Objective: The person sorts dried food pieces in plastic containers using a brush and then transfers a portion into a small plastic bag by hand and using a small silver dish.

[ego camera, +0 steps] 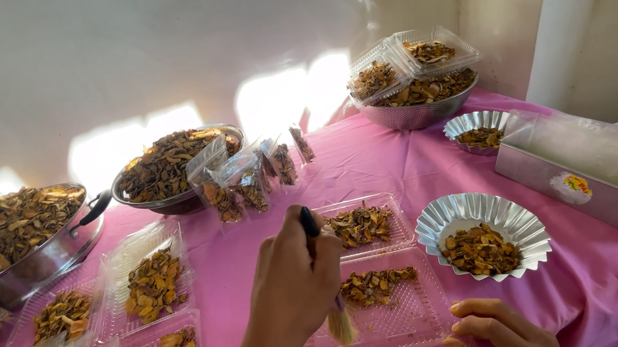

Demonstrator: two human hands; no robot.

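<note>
An open clear plastic clamshell tray (385, 296), partly filled with dried chips, is being steadied on the pink tablecloth (616, 278) by the right hand (497, 326), fingers loosely curled; a small brush (330, 287) is being gripped by the left hand (294, 284) over it.

Two hands show at the bottom of the frame: the left hand (291, 284) and the right hand (497, 326). One brush (330, 287). Three large metal bowls of dried pieces: far left (15, 246), upper centre-left (169, 174), upper right (417, 103). Two fluted foil cups: lower right (483, 235), right (479, 131). One open clear hinged tray (383, 281) in the centre. One metal box (597, 179) at right.
</note>
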